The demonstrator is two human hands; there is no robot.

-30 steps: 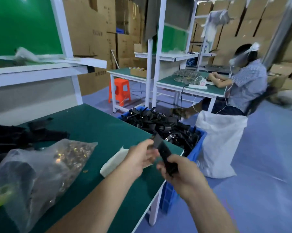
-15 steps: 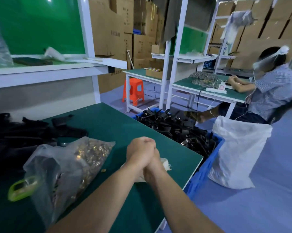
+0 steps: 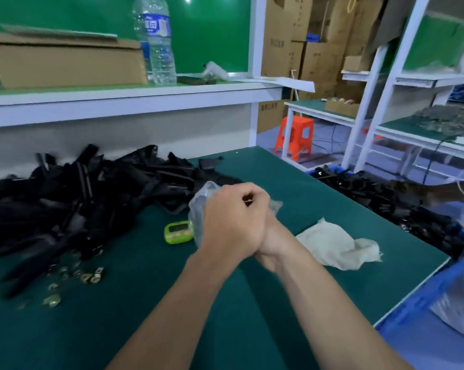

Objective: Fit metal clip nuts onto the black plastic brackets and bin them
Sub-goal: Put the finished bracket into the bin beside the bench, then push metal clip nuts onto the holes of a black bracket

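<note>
Black plastic brackets [image 3: 78, 198] heaped left on green surface [image 3: 292, 188]; brass clip nuts [image 3: 92, 276] scattered beside heap. Left hand [image 3: 231, 222] curled over right hand [image 3: 272, 241], pressed together; what they hold hidden, cannot tell. Judgement: square nut to bracket edge, push straight until seated.

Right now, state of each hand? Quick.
Left hand: fingers curled shut, pressed against the right; anything inside is hidden.
Right hand: mostly hidden behind the left; cannot tell.
</note>
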